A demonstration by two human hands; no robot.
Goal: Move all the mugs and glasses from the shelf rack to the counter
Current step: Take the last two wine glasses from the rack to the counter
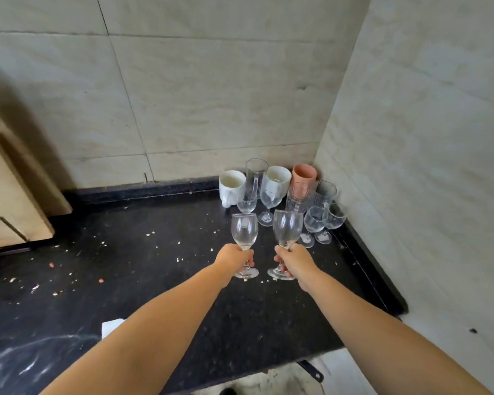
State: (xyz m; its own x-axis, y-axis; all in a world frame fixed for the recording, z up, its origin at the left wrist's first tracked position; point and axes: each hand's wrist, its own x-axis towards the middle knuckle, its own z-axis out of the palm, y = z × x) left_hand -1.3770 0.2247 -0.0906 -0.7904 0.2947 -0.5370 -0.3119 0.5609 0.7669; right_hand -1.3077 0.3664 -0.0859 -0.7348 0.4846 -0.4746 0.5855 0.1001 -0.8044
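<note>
Two hands' fingers grasp wine-glass stems, left hand (234, 259) and right hand (295, 262), over crumb-strewn black counter (154, 280) in tiled corner.

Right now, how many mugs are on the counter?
3, all at the back corner: a white mug on the left, another white mug behind the glasses, a pink mug rightmost. Glasses may hide more.
</note>
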